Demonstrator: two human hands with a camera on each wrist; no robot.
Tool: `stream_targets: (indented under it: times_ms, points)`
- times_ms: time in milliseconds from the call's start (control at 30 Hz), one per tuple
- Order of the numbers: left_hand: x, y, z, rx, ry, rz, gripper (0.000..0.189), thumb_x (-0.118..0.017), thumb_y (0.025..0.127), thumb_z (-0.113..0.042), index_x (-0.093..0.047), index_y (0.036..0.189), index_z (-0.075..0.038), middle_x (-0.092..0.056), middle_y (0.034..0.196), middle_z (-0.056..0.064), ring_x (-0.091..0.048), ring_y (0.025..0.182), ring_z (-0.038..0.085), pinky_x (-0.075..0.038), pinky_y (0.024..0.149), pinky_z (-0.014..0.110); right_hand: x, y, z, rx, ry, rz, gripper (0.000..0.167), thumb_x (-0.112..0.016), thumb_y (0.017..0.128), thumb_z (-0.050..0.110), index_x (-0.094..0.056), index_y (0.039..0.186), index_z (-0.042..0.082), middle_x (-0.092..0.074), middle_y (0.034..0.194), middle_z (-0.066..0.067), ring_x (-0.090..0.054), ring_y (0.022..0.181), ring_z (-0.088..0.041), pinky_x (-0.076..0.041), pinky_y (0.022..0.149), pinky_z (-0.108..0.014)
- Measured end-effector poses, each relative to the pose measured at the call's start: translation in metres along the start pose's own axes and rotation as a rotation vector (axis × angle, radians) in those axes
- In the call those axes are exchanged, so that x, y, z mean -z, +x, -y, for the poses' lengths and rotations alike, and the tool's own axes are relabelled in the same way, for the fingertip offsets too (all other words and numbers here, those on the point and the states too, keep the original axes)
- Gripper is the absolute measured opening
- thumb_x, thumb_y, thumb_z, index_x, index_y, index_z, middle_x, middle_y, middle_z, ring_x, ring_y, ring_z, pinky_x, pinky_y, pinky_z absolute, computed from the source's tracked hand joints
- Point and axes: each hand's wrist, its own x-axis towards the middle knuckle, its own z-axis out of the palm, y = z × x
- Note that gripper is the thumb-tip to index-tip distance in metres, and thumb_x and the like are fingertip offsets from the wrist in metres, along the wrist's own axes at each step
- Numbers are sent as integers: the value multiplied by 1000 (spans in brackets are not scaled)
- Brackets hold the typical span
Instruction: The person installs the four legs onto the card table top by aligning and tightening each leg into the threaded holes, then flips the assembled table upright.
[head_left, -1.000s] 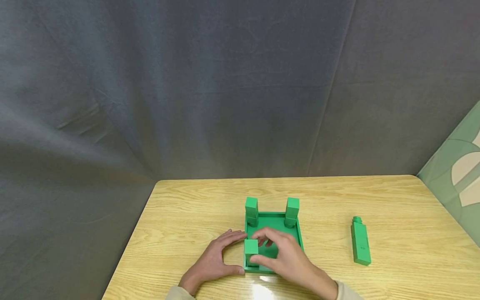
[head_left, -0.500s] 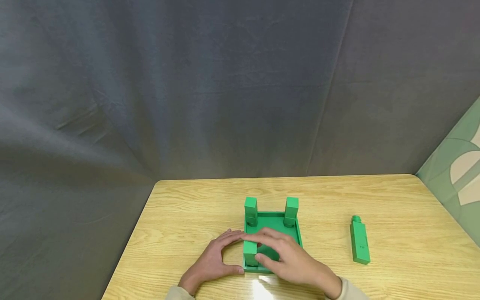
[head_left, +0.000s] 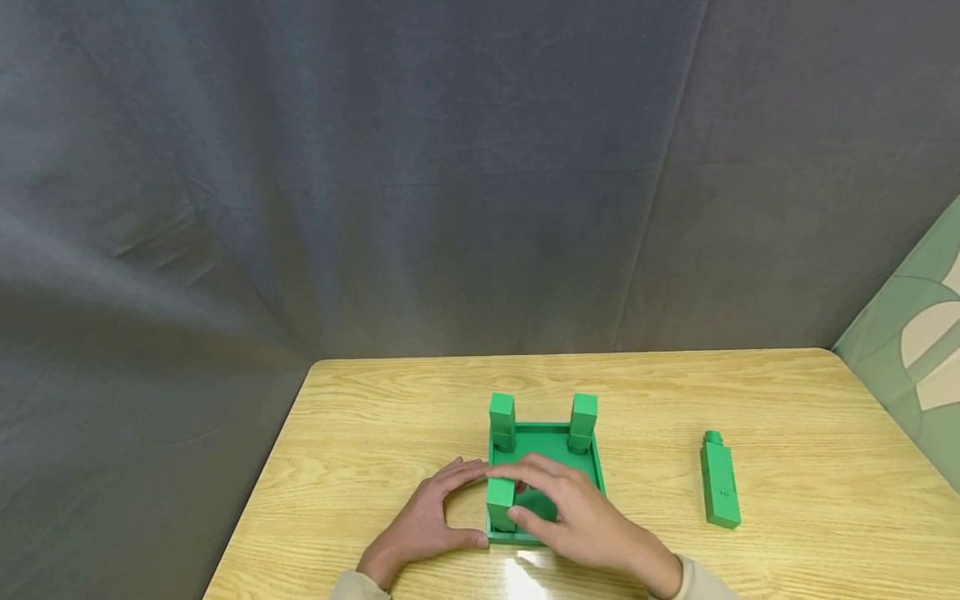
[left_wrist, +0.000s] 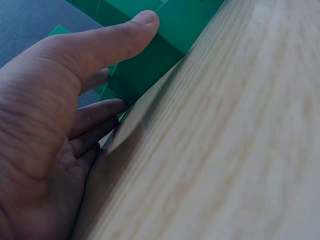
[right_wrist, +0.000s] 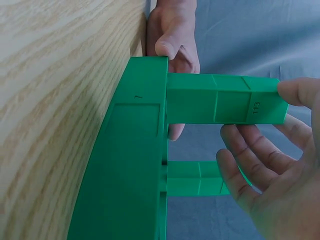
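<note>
Green post [right_wrist: 197,102], square-sided and upright

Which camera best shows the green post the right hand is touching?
The right wrist view: the green post shows side-on there, small markings included. The head view shows it from above, partly hidden by the right hand; the left wrist view doesn't show it clearly.

A gap is leading over the far edge of the tray [head_left: 542,446], between the far-left post [head_left: 502,417] and the far-right post [head_left: 583,418]. The left hand [head_left: 425,514] is blocking the left edge; the right hand [head_left: 576,510] is barring the near-right corner up to the near-left post [head_left: 500,506]. A wide lane is running between the right edge and the loose post [head_left: 721,485]. A curtain [head_left: 465,208] is hanging behind the table [head_left: 375,417].
</note>
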Motion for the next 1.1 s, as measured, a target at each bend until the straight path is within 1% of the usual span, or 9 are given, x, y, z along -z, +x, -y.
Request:
stream_targets:
  times_ms: [133, 267, 367, 467, 533, 667, 800, 967, 1100]
  points:
    - [0, 0, 0, 1, 4, 0, 84, -100, 84, -41, -62, 158, -39, -55, 167, -3, -33, 163, 49, -26, 126, 82, -1, 0, 0, -6, 5, 0, 51, -77, 105, 14, -64, 154, 24, -70, 133, 8, -69, 103, -10, -63, 82, -32]
    - [1, 0, 0, -3, 2, -2, 83, -100, 84, -41, -62, 158, -39, -55, 167, -3, -33, 162, 49, -26, 126, 82, 0, 1, -1, -4, 9, 9, 50, -76, 107, 16, -64, 155, 24, -70, 133, 8, -69, 102, -10, -63, 81, -32]
    - [1, 0, -1, -6, 2, -1, 84, -100, 84, -40, -61, 158, -40, -55, 166, -4, -33, 162, 48, -26, 127, 81, 4, 1, 0, -14, 8, 24, 50, -77, 107, 18, -64, 155, 21, -70, 130, 9, -70, 102, -11, -63, 80, -32]
    - [1, 0, -1, -10, 6, 4, 86, -100, 83, -40, -60, 159, -41, -55, 166, -6, -34, 163, 47, -26, 128, 80, 8, 1, 0, -34, 2, 34, 55, -79, 106, 20, -63, 157, 22, -70, 128, 10, -70, 103, -12, -63, 81, -32]
    - [0, 1, -1, -10, 6, 8, 86, -100, 84, -41, -60, 160, -39, -54, 166, -7, -34, 163, 46, -26, 128, 79, 12, -1, 0, -47, -3, 25, 57, -81, 104, 19, -62, 158, 22, -70, 126, 11, -70, 103, -13, -63, 81, -33]
    - [-1, 1, 0, -9, 9, 9, 86, -99, 84, -42, -60, 160, -37, -54, 166, -10, -34, 163, 46, -26, 128, 78, 23, -8, 1, -93, -26, -30, 59, -82, 102, 14, -63, 157, 26, -71, 123, 12, -70, 102, -13, -64, 81, -34]
    - [-1, 1, 1, 3, 6, 8, 86, -100, 83, -43, -60, 160, -38, -54, 165, -12, -34, 163, 45, -27, 128, 79, 37, -23, 2, -160, -51, -110, 57, -83, 101, 11, -65, 154, 24, -70, 116, 16, -70, 97, -9, -64, 78, -33]
    - [-1, 0, 1, 14, 3, 13, 86, -99, 84, -44, -60, 160, -39, -53, 166, -12, -33, 164, 44, -25, 128, 79, 55, -47, -4, -221, -73, -222, 58, -84, 97, 1, -68, 150, 19, -71, 109, 10, -68, 94, -5, -63, 79, -29]
    - [-1, 1, 1, 12, 2, 12, 87, -99, 83, -44, -60, 160, -39, -54, 166, -13, -33, 164, 44, -25, 128, 80, 66, -71, -9, -268, -128, -302, 63, -84, 92, -8, -69, 148, 17, -70, 111, 11, -65, 93, -4, -59, 80, -20]
